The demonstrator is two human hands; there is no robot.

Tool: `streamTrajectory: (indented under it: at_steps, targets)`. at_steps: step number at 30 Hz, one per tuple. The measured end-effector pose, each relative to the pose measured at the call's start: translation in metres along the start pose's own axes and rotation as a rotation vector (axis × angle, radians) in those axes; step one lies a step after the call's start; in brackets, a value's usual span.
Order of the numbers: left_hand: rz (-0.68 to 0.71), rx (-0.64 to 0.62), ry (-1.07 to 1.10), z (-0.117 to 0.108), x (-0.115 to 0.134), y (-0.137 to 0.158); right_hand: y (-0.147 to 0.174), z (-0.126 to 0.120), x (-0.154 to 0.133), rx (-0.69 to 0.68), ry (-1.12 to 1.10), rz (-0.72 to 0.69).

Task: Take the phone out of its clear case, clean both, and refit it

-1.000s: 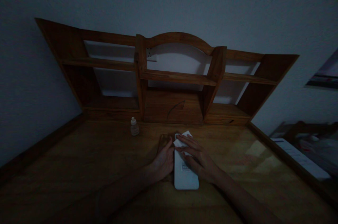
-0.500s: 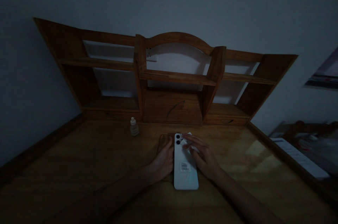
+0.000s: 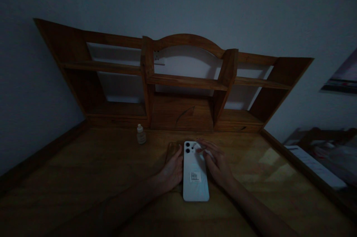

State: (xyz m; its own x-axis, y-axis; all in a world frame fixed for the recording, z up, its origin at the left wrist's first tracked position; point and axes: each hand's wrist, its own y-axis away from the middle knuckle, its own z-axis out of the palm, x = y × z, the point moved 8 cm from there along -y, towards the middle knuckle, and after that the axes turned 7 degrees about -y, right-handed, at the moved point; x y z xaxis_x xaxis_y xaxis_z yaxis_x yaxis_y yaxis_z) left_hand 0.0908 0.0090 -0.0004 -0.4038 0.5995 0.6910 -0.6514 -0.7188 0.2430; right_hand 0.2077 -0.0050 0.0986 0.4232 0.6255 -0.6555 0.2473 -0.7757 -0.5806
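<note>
The white phone (image 3: 196,192) lies between the cupped left grip (image 3: 173,169) and right grip (image 3: 219,163) pinching tissue (image 3: 201,147).

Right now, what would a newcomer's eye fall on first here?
Probably the pale phone, lying camera side up on the wooden desk between the left hand and right hand. Then the arched wooden shelf unit behind it, and the small bottle standing upright farther back, to the phone's left.

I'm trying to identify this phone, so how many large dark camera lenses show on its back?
2: the far lens and the near lens, lined up at the far left corner of the phone. The right hand may hide others.
</note>
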Motion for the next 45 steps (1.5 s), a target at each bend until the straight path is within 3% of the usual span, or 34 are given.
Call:
streamTrajectory:
  at_steps: [12, 27, 33, 40, 45]
  targets:
    - [0.017, -0.056, -0.017, 0.008, 0.003, 0.004, 0.0, 0.002, 0.004, 0.004, 0.004, 0.027]
    - [-0.002, 0.008, 0.012, 0.003, 0.002, 0.002, -0.001, 0.008, 0.005, 0.0, 0.032, 0.026]
    - [-0.001, -0.002, -0.007, 0.005, 0.003, 0.004, 0.0, 0.009, 0.011, 0.013, -0.019, 0.103]
    - [-0.011, 0.021, -0.002, 0.008, 0.003, 0.006, -0.002, 0.008, 0.005, -0.004, -0.016, 0.015]
    - [0.008, -0.01, -0.018, 0.009, 0.004, 0.005, -0.002, 0.007, 0.006, -0.008, 0.017, 0.035]
